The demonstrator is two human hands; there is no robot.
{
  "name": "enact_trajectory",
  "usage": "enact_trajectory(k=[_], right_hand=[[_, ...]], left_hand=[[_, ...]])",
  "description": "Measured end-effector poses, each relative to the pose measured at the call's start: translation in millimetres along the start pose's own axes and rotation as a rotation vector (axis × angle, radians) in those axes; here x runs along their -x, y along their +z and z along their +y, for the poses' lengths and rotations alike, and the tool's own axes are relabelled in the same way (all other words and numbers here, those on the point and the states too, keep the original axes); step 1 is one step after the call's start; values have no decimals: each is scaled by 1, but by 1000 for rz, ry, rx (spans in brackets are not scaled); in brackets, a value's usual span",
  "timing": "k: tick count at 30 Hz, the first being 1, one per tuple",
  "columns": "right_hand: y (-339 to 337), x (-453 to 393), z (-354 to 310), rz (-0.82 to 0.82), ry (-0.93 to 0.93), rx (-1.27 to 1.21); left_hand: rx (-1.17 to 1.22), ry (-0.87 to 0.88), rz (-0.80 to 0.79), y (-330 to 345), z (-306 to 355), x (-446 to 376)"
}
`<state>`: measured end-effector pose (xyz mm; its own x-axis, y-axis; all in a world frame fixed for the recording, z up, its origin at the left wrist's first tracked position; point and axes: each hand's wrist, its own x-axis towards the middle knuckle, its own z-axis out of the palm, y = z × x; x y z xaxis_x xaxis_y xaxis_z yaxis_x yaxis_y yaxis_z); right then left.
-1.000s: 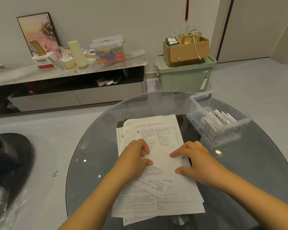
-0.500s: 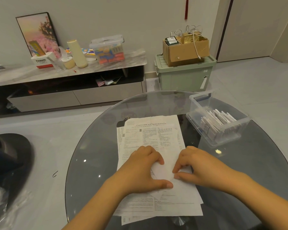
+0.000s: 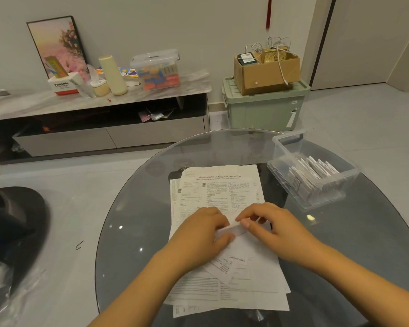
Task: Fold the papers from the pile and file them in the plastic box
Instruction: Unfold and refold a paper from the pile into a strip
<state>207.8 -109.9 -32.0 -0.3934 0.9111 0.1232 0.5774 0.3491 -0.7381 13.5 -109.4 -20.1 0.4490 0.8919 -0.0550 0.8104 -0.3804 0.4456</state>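
White folded paper (image 3: 229, 230) is pinched by the left hand (image 3: 198, 234) and right hand (image 3: 272, 225) above the pile (image 3: 222, 192), at the frame's centre.

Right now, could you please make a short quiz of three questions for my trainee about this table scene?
1. True or false: the plastic box already holds folded papers.
2. What do both hands grip? A) a folded paper B) a pen C) the box
3. On which side of the paper pile does the box stand?

Key: 1 true. 2 A: the left hand and right hand pinch the folded paper. 3 right.
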Motion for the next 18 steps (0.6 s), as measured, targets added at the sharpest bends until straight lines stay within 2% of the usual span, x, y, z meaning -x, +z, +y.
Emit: enact_trajectory(k=[12,18], right_hand=[[26,-15,5,36,131,192],[18,-16,8,23,187,292]], left_hand=[[183,-206,15,1,-9,-11],[175,-328,-12,-1,-8,-16]])
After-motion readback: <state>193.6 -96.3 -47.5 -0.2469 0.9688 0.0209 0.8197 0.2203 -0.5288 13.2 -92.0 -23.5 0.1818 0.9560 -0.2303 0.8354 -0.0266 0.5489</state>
